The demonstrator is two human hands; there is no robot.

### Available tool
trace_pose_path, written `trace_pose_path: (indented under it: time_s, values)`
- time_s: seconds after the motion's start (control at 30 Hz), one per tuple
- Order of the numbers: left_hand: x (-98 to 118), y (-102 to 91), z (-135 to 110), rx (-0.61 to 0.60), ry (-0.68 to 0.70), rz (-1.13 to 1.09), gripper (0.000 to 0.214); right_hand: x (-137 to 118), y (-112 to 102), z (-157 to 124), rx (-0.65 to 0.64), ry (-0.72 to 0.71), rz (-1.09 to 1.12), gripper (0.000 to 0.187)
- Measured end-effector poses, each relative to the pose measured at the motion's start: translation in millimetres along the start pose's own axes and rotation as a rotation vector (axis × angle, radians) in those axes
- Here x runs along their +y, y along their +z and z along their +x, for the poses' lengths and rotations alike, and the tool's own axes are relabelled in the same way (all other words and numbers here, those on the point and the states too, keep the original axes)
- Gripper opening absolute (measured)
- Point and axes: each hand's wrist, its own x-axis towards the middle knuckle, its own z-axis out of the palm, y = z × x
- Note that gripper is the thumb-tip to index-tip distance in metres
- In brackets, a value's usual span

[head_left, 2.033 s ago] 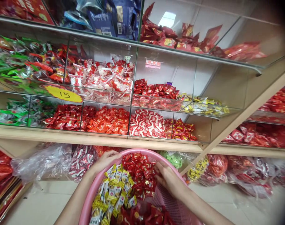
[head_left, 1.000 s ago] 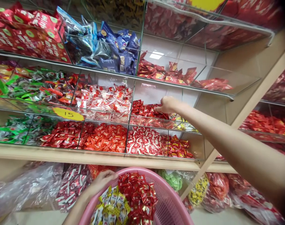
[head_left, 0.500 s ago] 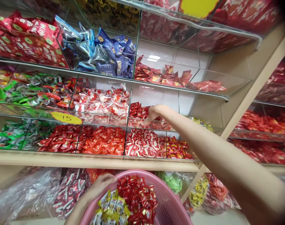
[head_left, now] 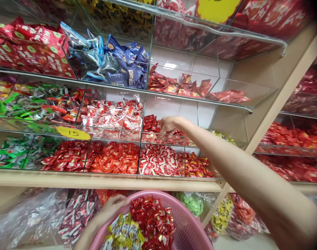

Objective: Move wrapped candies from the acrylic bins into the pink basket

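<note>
My left hand (head_left: pixel 113 207) is closed over the left rim of a pink plastic basket (head_left: pixel 191 215), fingers bent over its edge. Inside the basket lie a heap of red-wrapped candies (head_left: pixel 154 220) and, at its left, yellow-and-white wrapped candies (head_left: pixel 125 232). My right hand (head_left: pixel 170 125) reaches over the clear front of a middle-shelf compartment. Its fingers curl down among small dark-red wrapped candies (head_left: pixel 151 123); the fingertips are partly hidden behind the clear panel and the candies.
Clear dividers part the shelves. Red-and-white candies (head_left: pixel 159 160) fill the bin below my right hand; blue packets (head_left: pixel 133 64) lie at upper left. A yellow tag (head_left: pixel 73 133) reads 15. A wooden upright (head_left: pixel 285 86) stands at right. Plastic bags of candy (head_left: pixel 30 217) lie under the shelf.
My right hand has shifted slightly left within the compartment, its fingers lower among the candies. My left hand and the basket stay nearly in place; the view has tilted up a little.
</note>
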Motion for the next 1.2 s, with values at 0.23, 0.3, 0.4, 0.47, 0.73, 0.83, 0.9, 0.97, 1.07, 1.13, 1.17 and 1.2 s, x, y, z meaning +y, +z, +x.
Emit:
trace_pose_path:
  time_s: [0.23, 0.3, 0.4, 0.47, 0.73, 0.83, 0.9, 0.97, 1.07, 1.13, 1.17, 1.2]
  values:
    - [1, 1.2, 0, 0.017, -0.004, -0.01, 0.039, 36, -18, 3, -0.041, -0.178, 0.215, 0.029]
    - [0, 1.3, 1, 0.014, -0.006, -0.012, 0.039, 42, -19, 2, -0.065, -0.193, 0.223, 0.031]
    - [-3, 0.7, 1, 0.006, -0.002, -0.012, 0.039, 44, -18, -3, -0.087, -0.16, 0.159, 0.032]
    - [-5, 0.1, 2, 0.002, 0.006, -0.006, 0.04, 42, -17, -7, -0.104, -0.144, 0.112, 0.032]
    - [-3, -0.2, 1, 0.004, 0.009, -0.001, 0.04, 43, -20, -5, -0.06, -0.313, 0.104, 0.033]
    - [-2, 0.1, 1, 0.004, 0.002, -0.002, 0.04, 51, -24, -2, 0.012, -0.382, 0.183, 0.038]
    - [-2, 0.0, 1, 0.005, -0.005, 0.005, 0.04, 57, -26, 0, 0.062, -0.373, 0.192, 0.04]
    - [-4, -0.4, 2, 0.005, -0.009, 0.011, 0.041, 63, -27, 2, 0.105, -0.361, 0.148, 0.036]
    - [-7, -1.0, 4, 0.001, -0.005, 0.009, 0.041, 71, -26, 2, 0.154, -0.376, 0.064, 0.028]
    - [-9, -1.2, 4, 0.004, -0.001, 0.012, 0.041, 75, -22, 2, 0.172, -0.39, 0.053, 0.023]
    - [-9, -1.2, 4, 0.004, 0.0, 0.015, 0.041, 76, -20, 1, 0.18, -0.395, 0.058, 0.021]
    - [-9, -1.1, 4, 0.003, -0.001, 0.019, 0.041, 76, -18, 1, 0.187, -0.399, 0.072, 0.019]
